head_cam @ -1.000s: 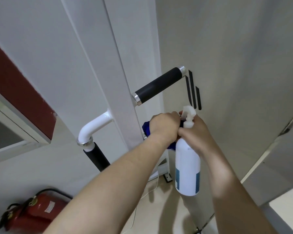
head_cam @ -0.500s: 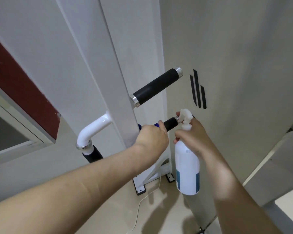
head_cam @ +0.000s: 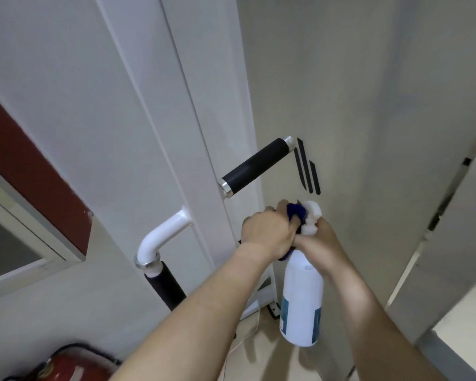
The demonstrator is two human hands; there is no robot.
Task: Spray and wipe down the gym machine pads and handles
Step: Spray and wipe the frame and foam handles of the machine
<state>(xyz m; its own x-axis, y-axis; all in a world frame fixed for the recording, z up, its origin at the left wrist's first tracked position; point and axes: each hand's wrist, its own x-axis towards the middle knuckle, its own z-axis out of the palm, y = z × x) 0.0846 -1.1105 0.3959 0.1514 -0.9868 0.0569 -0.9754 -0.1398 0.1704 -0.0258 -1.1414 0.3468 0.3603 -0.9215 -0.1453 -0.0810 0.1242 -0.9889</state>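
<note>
**Left hand wipes a short grip with the cloth, right hand parks the sprayer alongside**

Landmark: white upright post (head_cam: 204, 160) of the machine. Left hand (head_cam: 268, 235) is closed in a fist over a blue cloth (head_cam: 296, 213), just right of the post and below the upper black handle (head_cam: 256, 166). The cloth bunches out at the fingertips, so the fist likely wraps a short handle there; that handle is hidden under hand and cloth, can't confirm. A full wrap makes sense: it gets cloth all round a cylinder in one pass.

Right hand (head_cam: 320, 242) grips the neck of the white spray bottle (head_cam: 301, 301), fingers closed around it, bottle hanging body-down further right of the post. Nozzle head sits touching the cloth and the left knuckles. Probably held close so the sprayer is ready for the next handle.

Upper black handle is bare, untouched, above both hands. Lower black handle (head_cam: 165, 284) on the curved white tube (head_cam: 160, 237) sits left of the post, well apart from either hand. Red fire extinguisher (head_cam: 66, 365) is on the floor, far lower left of the post.
</note>
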